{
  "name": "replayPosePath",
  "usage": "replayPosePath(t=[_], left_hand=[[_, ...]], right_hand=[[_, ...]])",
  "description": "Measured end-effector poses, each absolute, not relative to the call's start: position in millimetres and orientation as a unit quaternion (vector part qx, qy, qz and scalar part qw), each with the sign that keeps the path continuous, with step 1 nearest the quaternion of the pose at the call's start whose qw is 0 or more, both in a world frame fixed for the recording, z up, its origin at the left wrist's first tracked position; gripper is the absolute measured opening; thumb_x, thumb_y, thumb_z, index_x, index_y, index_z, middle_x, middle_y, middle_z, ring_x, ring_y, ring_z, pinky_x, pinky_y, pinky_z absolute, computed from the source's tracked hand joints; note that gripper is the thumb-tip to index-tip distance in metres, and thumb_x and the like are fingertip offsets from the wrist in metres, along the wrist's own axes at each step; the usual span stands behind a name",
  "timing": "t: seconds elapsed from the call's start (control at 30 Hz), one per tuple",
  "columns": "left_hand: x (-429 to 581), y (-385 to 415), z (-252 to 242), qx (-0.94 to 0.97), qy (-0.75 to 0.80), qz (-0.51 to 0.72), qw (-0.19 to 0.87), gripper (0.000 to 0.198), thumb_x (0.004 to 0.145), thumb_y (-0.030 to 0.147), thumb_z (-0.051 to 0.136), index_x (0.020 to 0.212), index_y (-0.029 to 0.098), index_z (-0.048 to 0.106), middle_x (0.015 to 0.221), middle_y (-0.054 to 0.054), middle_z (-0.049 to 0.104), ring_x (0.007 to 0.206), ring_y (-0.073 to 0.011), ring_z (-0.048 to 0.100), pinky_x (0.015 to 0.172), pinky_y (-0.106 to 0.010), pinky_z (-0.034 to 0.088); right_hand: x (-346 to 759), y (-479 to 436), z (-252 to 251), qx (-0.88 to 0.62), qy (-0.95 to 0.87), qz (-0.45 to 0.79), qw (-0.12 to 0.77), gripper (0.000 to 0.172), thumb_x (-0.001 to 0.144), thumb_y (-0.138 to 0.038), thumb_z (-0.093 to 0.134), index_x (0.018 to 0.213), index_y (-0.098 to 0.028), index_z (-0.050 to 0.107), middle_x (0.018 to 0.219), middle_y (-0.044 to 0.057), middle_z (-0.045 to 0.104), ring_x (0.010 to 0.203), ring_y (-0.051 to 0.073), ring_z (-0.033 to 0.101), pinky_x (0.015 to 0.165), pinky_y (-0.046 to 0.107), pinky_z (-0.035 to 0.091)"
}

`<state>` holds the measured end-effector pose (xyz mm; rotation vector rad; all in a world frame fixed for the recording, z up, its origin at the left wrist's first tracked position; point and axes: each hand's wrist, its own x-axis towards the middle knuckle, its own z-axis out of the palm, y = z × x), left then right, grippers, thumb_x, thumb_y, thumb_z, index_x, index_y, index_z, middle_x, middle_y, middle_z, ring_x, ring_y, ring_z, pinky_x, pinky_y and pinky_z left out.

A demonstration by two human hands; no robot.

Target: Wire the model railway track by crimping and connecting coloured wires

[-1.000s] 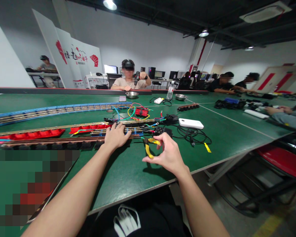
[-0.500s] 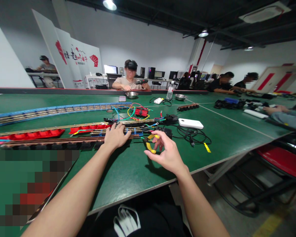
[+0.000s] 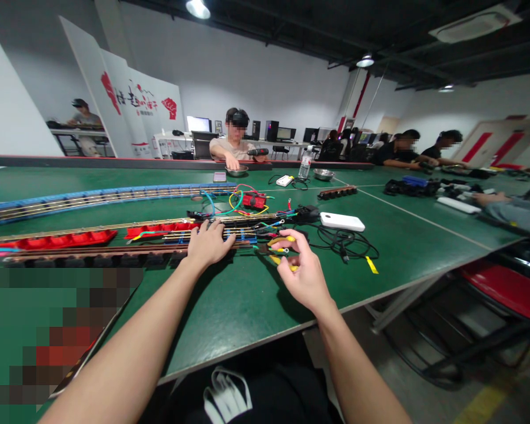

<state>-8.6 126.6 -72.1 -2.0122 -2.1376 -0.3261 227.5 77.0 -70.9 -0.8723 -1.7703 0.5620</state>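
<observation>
Yellow-handled pliers (image 3: 280,241) just right of frame centre, low over the green table (image 3: 247,300) — gripped in the right hand (image 3: 305,275), fingers curled round both handles, nose pointing left. Left hand (image 3: 209,242) beside it at centre, flat and spread, palm down on the end of the brown terminal strip (image 3: 92,257), closed on nothing. Red strip (image 3: 53,240) just behind, blue strip (image 3: 92,197) farther up toward the left edge. Coloured wires (image 3: 236,203) above the hands. White power bank (image 3: 342,221) and black cables (image 3: 344,241) to the right — yellow tag (image 3: 371,264) below them.
</observation>
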Motion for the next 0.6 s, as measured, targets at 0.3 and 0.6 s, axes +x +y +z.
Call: replayPosePath(t=[0.3, 0.6], left_hand=[[-8.0, 125.6, -70.8, -0.677, -0.723, -0.106, 0.085, 0.060, 0.092, 0.055, 0.027, 0.130, 0.017, 0.054, 0.150, -0.008, 0.039, 0.138, -0.0344, 0.032, 0.106, -0.054, 0.032], [-8.6, 126.5, -71.5, -0.676, -0.725, -0.106, 0.086, 0.059, 0.092, 0.055, 0.028, 0.130, 0.018, 0.054, 0.149, -0.008, 0.040, 0.138, -0.0340, 0.032, 0.106, -0.053, 0.031]], right_hand=[[232.2, 73.1, -65.3, -0.347, -0.689, 0.230, 0.593, 0.050, 0.080, -0.011, 0.052, 0.127, -0.025, 0.041, 0.110, 0.008, 0.065, 0.071, 0.012, 0.063, 0.053, 0.021, 0.051], [231.6, 93.9, -81.9, -0.365, -0.751, 0.225, 0.502, 0.051, 0.085, -0.018, 0.053, 0.134, -0.024, 0.039, 0.120, 0.010, 0.062, 0.065, 0.010, 0.062, 0.059, 0.023, 0.054]])
